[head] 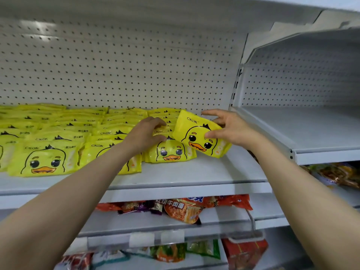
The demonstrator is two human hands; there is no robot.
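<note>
Fingers of right hand clamp yellow "Ckak" duck pack; left hand grips stacked packs.

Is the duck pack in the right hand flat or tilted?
Tilted: the right hand grips the duck pack slanted, unlike the flat-lying packs beside it.

Bright yellow pack in my right hand: black-outlined duck face, orange beak, black eyes, black lettering up top. Same yellow duck print right across the stacked packs on the white shelf. Behind, a white back panel dotted with dark holes. Underneath, red and orange noodle packets; further down, green packets.
</note>
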